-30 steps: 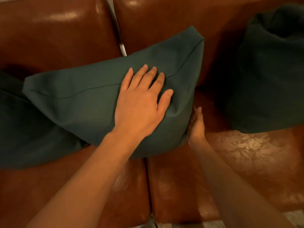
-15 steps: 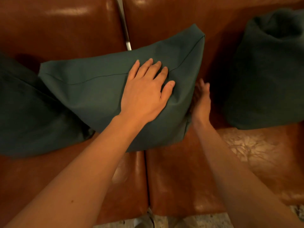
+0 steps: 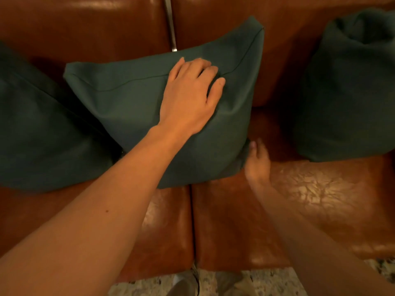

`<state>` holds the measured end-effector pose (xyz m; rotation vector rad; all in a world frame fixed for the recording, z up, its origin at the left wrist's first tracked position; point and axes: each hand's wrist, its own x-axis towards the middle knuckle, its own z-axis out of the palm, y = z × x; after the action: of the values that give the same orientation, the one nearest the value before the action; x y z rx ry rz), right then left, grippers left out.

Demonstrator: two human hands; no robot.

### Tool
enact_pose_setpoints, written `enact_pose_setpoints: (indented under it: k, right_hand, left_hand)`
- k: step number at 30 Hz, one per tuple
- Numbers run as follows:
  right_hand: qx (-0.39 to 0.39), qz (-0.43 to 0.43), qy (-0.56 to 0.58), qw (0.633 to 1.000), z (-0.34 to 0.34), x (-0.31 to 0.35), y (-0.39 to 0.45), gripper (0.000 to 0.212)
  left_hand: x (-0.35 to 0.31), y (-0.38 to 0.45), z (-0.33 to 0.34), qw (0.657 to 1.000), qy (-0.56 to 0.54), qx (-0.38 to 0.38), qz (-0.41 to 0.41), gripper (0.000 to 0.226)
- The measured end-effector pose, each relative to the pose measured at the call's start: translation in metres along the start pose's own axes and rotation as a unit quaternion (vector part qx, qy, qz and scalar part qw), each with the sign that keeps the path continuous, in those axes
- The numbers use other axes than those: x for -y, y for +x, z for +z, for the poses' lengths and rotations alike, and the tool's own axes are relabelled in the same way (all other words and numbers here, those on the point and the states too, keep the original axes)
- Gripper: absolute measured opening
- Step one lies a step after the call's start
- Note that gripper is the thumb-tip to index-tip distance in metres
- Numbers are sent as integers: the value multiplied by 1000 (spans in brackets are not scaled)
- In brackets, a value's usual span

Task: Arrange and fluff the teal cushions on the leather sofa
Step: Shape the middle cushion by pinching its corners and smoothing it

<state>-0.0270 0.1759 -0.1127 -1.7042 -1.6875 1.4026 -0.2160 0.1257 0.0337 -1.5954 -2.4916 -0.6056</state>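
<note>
The leather sofa [image 3: 224, 227] fills the view, its front edge at the bottom with speckled floor [image 3: 267, 280] beyond. Three teal cushions lean on the backrest: the left cushion [image 3: 42, 133] touching the middle cushion [image 3: 128, 107], the right cushion [image 3: 346, 99] well apart — bare seat lies open between them and along the front. The left hand [image 3: 188, 99] lies palm-down on the middle cushion, fingers curled into the fabric, gripping nothing closed. The right hand [image 3: 257, 161] sits blurred at that cushion's lower right corner; its grip cannot be told.
</note>
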Motion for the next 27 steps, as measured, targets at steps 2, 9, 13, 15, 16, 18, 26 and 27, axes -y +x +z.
enact_pose_setpoints:
  k: [2, 9, 13, 15, 16, 18, 26, 27]
  right_hand:
    - [-131, -176, 59, 974, -12, 62, -17, 50]
    - [-91, -218, -61, 970, 29, 138, -22, 63]
    - [-155, -307, -103, 933, 6, 162, -33, 56]
    - [-143, -458, -81, 874, 9, 189, -47, 49]
    - [-85, -499, -93, 858, 16, 201, -50, 46]
    - [82, -467, -190, 859, 38, 218, -42, 46]
    - [68, -294, -483, 822, 33, 207, -6, 64]
    - [53, -295, -496, 815, 31, 212, -8, 63]
  left_hand:
    - [-5, -11, -10, 997, 8, -71, 2, 39]
    - [12, -60, -12, 993, 105, 36, -47, 58]
    - [45, -69, -33, 989, 107, 0, -98, 55]
    - [52, -57, -41, 988, 75, -37, -129, 52]
    - [52, -46, -43, 988, 51, -44, -141, 51]
    - [50, -25, -42, 986, 1, -11, -167, 50]
    - [79, -31, -27, 968, 36, 93, -229, 63]
    - [79, -30, -30, 966, 62, 88, -234, 62]
